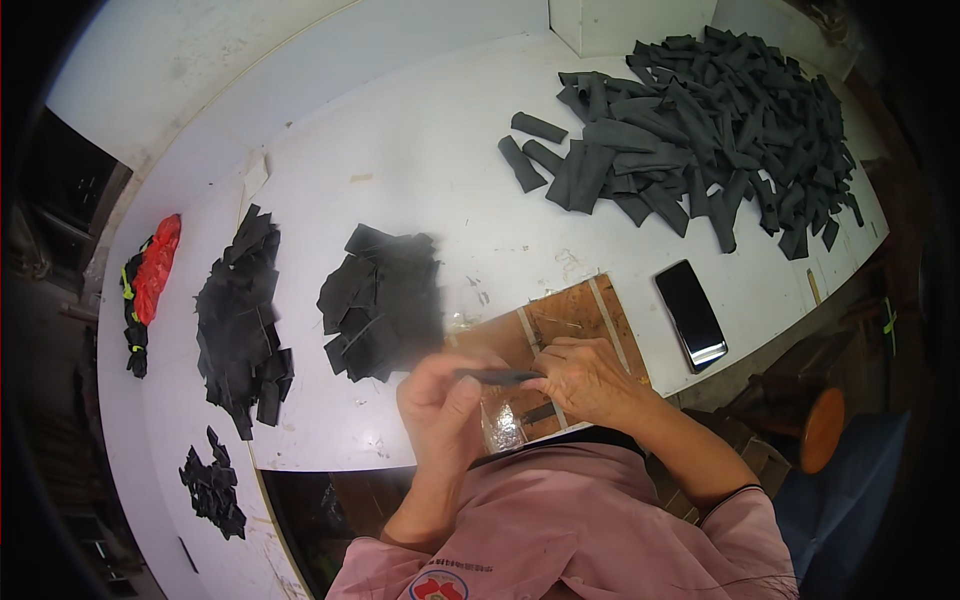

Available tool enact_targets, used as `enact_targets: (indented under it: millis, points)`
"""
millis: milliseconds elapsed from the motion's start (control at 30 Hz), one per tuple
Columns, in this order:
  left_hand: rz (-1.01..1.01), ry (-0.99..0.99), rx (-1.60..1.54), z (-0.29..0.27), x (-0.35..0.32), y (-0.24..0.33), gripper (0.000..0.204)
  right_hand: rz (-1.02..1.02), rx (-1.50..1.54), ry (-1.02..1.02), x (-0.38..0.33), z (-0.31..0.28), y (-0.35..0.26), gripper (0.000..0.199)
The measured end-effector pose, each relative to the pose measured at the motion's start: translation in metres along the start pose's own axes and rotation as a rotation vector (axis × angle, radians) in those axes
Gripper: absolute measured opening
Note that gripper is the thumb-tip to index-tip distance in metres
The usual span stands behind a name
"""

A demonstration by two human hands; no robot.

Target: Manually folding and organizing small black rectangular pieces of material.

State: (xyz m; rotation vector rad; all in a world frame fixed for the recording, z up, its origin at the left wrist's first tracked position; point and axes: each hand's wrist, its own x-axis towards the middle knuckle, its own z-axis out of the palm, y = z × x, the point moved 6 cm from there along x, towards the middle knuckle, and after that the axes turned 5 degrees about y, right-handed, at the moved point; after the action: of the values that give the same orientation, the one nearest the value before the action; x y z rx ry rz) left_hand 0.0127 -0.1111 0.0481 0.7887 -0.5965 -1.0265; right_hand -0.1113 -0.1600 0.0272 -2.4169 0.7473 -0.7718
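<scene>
Between my two hands, close to my body, is a narrow dark grey fabric piece (497, 377). My left hand (440, 395) pinches its left end, with the thumb along the near side. At the other end, the fingers of my right hand (585, 378) are closed on it. Both hands are above a brown board (575, 312) with pale tape strips, at the table's near edge. A stack of flat black fabric pieces (380, 300) lies just beyond my left hand. Far right, a large heap of dark grey rolled or folded fabric pieces (700, 130) covers the tabletop.
A smartphone (690, 315) lies right of the board. Further left are another black fabric pile (240, 320), a small pile of black scraps (213, 487) and a red and black bundle (152, 280). A wooden stool (822, 430) stands beside the white table (420, 150).
</scene>
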Motion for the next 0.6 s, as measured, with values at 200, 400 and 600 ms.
enact_targets:
  millis: [200,400,600]
  points:
    - [0.165,0.009,0.287,-0.009,0.002,0.018,0.010,-0.103,0.001,-0.033,0.005,-0.006,-0.013,0.021]
    - [0.069,0.066,0.291,-0.016,-0.007,-0.015,0.008,-0.082,-0.014,-0.204,0.014,-0.012,-0.014,0.022]
    - [0.577,0.460,1.615,-0.116,0.026,0.002,0.045,0.439,0.998,0.413,0.041,-0.062,0.048,0.040]
